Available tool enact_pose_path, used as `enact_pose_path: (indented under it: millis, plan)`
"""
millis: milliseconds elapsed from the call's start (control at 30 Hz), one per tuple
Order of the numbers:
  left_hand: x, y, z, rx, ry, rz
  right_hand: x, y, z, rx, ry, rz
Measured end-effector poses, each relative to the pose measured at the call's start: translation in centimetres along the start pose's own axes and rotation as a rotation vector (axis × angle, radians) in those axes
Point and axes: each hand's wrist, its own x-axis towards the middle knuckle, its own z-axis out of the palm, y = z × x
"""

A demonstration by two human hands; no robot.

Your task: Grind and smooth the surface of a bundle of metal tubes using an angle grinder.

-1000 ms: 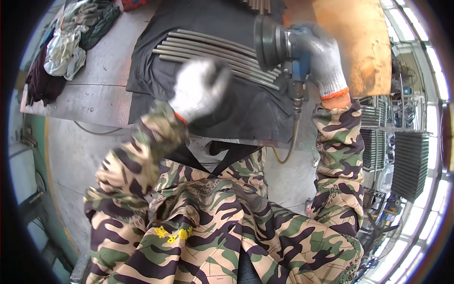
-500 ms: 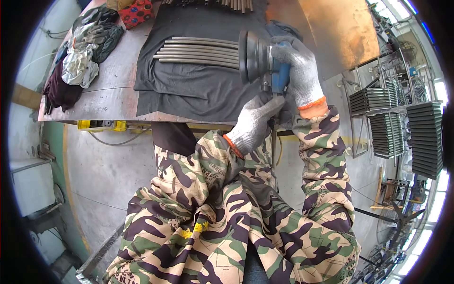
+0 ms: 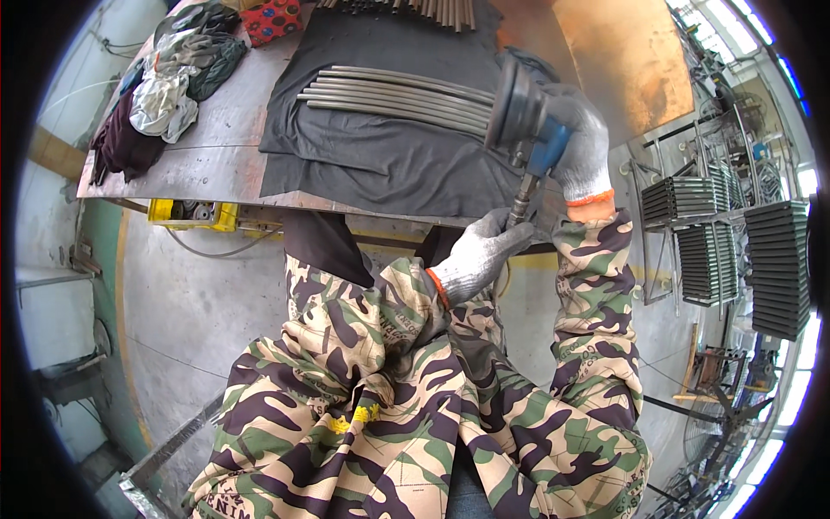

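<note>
My right hand [image 3: 584,143], in a grey-white work glove with an orange cuff, is closed around the blue body of an air sander [image 3: 543,149]. The sander's round dark pad stands tilted at the right end of a row of several metal tubes [image 3: 389,93], hiding that end. Gripped by my gloved left hand [image 3: 481,251] is the metal air-hose fitting [image 3: 521,202] at the sander's near end. The tubes lie side by side on a dark cloth [image 3: 363,164].
More tubes [image 3: 450,12] lie at the table's far edge. Crumpled rags [image 3: 160,104] and a red patterned cloth [image 3: 271,21] are on the left. A tan board [image 3: 635,52] stands at the back right. Racks of dark metal frames [image 3: 774,268] stand to the right. The table's front edge is near my left hand.
The sander has slid right along the tubes, its pad now more tilted. My right hand has moved with it, and my left hand has shifted slightly right and nearer.
</note>
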Motion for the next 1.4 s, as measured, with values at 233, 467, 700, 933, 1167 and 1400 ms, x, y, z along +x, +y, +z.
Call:
enact_pose_path:
  millis: [233,467,700,933,1167,1400]
  plan:
    - [-0.1,-1.3,0.2,-0.348,-0.047,0.041,-1.4,1.2,-1.9,0.392,0.055,0.076]
    - [-0.5,1.7,-0.1,-0.090,-0.195,-0.076,-2.2,5.0,-6.3,0.589,0.264,0.181]
    - [0.5,2.5,0.4,0.000,-0.246,-0.111,-4.3,3.9,-5.9,0.448,0.422,0.191]
    - [-0.5,2.5,-1.3,0.277,-0.221,0.059,-2.0,0.0,-2.6,0.318,0.054,0.148]
    - [1.8,7.6,-11.3,0.943,0.300,0.525,0.6,-4.4,-4.2,-0.102,0.098,0.072]
    - [13.8,8.3,-9.3,1.366,0.493,0.759,-2.3,-2.6,-7.1,0.012,0.236,0.104]
